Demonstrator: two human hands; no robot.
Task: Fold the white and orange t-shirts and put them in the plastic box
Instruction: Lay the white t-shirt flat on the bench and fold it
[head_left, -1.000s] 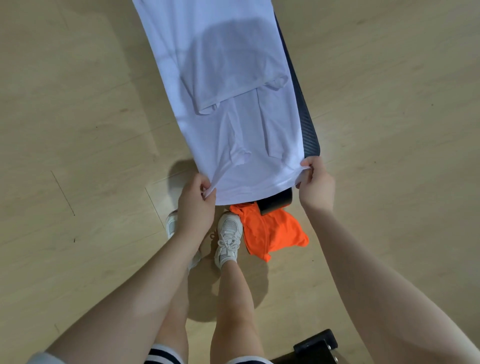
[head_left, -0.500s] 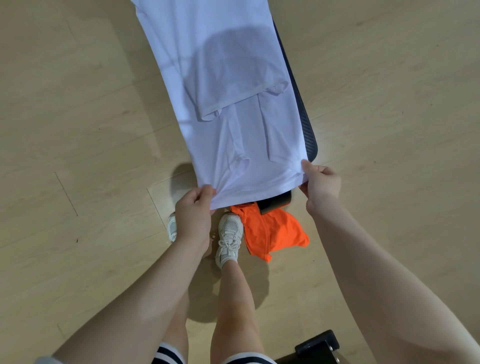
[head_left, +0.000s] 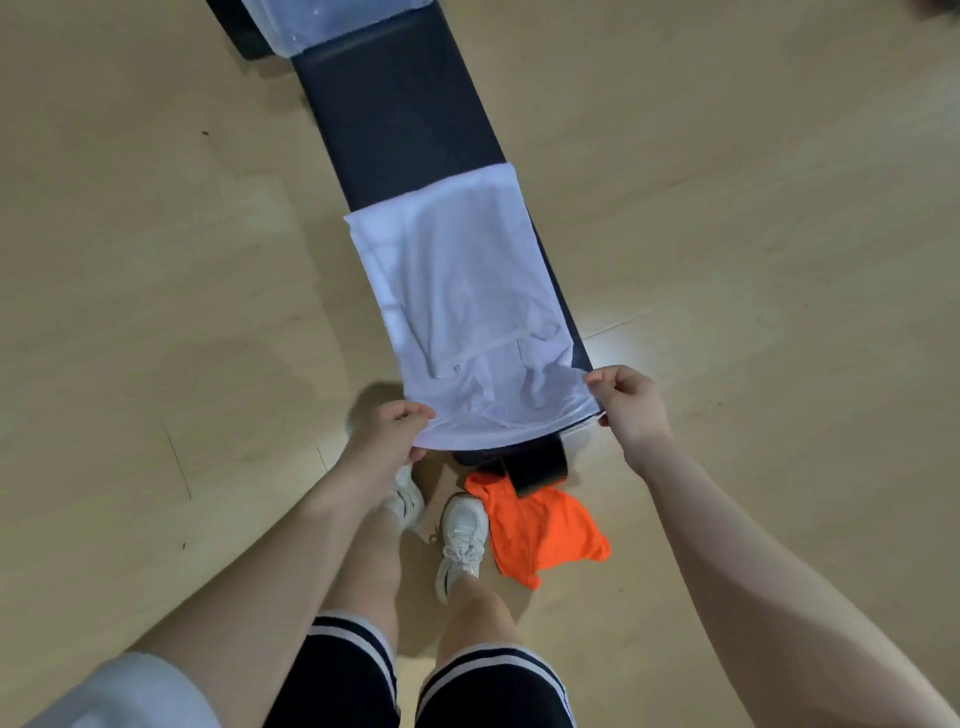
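Observation:
The white t-shirt (head_left: 457, 291) lies lengthwise on a long black bench (head_left: 400, 109), its sleeves folded inward. My left hand (head_left: 389, 434) pinches the shirt's near left corner and my right hand (head_left: 631, 402) pinches the near right corner, both lifted a little off the bench end. The orange t-shirt (head_left: 540, 530) lies crumpled on the floor under the bench's near end, beside my right shoe. The clear plastic box (head_left: 332, 21) stands at the far end of the bench, cut off by the top edge.
Light wooden floor (head_left: 156, 260) surrounds the bench on both sides. My feet in white shoes (head_left: 460, 535) stand just before the bench's near end, next to its black foot pad (head_left: 540, 467).
The view has tilted up and back, so the bare far half of the bench and the box now show. Both hands still hold the shirt's near corners, slightly lower and closer to me.

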